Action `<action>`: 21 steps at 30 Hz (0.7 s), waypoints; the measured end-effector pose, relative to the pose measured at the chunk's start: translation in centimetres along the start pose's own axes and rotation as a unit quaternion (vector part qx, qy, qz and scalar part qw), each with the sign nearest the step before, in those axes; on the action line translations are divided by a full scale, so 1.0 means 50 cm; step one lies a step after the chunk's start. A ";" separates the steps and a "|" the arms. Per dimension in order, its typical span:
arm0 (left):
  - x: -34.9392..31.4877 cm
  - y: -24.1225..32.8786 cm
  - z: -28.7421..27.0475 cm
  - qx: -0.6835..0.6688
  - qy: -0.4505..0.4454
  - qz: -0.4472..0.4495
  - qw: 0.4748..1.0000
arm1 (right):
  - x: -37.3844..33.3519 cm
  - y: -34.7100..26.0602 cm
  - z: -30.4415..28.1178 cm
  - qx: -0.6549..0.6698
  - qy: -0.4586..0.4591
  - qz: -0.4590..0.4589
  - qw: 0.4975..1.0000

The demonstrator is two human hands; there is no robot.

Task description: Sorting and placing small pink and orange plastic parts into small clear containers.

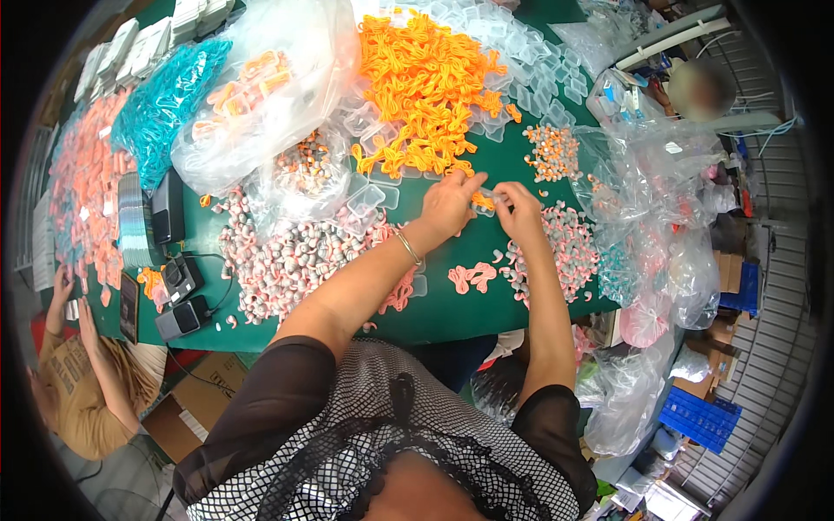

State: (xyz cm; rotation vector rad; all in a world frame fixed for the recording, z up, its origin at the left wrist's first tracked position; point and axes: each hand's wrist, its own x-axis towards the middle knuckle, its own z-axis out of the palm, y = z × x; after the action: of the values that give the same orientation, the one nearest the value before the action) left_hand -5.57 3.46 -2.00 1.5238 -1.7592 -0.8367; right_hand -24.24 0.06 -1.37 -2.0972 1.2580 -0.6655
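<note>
In the middle of the green table, my left hand [446, 207] curls toward a small bundle of orange cord [482, 201], its thumb and fingers at the bundle's left side. Closed in a pinch at the other side, my right hand [519, 213] grips a small translucent plastic piece [498, 198], partly hidden by the fingers. Just beyond both hands lies a big heap of orange cord bundles [426, 87]. Two pink cord bundles [472, 277] rest on the table below them. Small grey, white and pink curved pieces [556, 252] are piled beside my right wrist.
More curved pieces [278, 252] spread left of my left forearm. Clear plastic cases [543, 74] lie at the back, near a large clear bag [278, 95]. Black devices with a cable [181, 278] sit at the left. A co-worker's hands [82, 317] are at the far left edge.
</note>
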 end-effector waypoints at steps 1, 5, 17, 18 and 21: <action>-0.002 -0.011 0.003 0.019 -0.006 0.028 0.999 | -0.006 -0.021 -0.002 0.000 -0.001 -0.001 1.000; 0.002 -0.029 0.014 0.037 0.000 0.083 0.996 | -0.020 -0.040 0.010 -0.115 0.021 -0.075 0.990; -0.030 0.001 -0.111 -0.127 -0.037 0.088 0.987 | -0.020 -0.152 -0.002 0.119 -0.032 0.013 0.992; -0.033 0.004 -0.130 -0.125 -0.037 0.088 0.988 | -0.012 -0.160 0.005 0.197 -0.019 0.021 0.980; -0.036 0.031 -0.249 -0.071 0.073 0.155 0.983 | 0.016 -0.144 0.029 0.300 0.010 0.009 0.954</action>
State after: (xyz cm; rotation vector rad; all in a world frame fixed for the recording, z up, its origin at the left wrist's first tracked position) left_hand 3.85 4.84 6.35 1.1514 -1.7309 -0.6597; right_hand -18.61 2.39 2.84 -1.5743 0.9274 -0.9264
